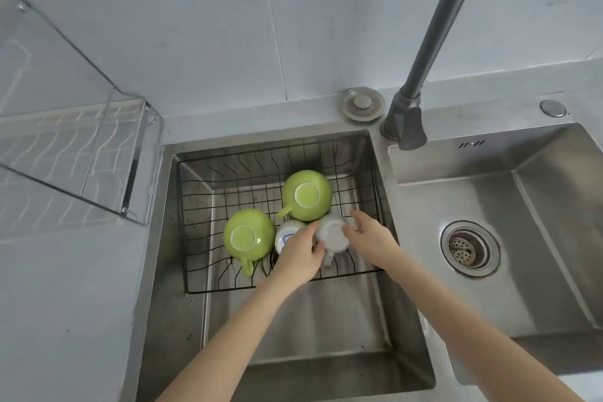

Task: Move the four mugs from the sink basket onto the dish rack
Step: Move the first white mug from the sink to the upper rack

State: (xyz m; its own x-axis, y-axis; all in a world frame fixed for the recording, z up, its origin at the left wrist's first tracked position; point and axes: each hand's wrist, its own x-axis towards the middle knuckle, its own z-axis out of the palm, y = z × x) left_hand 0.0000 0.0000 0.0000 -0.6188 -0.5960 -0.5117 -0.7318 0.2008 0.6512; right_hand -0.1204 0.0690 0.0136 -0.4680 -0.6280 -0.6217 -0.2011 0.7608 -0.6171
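White ceramic shows between both hands: a white mug (331, 235) sits upside down in the black wire sink basket (195, 206), its handle toward the near edge. The left hand (301, 254) has its fingers curled against the mug's left side, and the right hand (368, 237) presses its fingers to the right side, so the mug is clasped between the two. Just left of it, partly hidden under the left hand, stands a second white mug (285, 233) with a blue mark. Two green mugs also rest upside down in the basket: one (306, 194) behind the white pair, one (248, 235) to the left. The basket sits in the left steel sink bowl (326, 336). A grey faucet (408, 114) rises behind it. The wire dish rack (65, 153) stands on the counter at left, well apart from the mugs.
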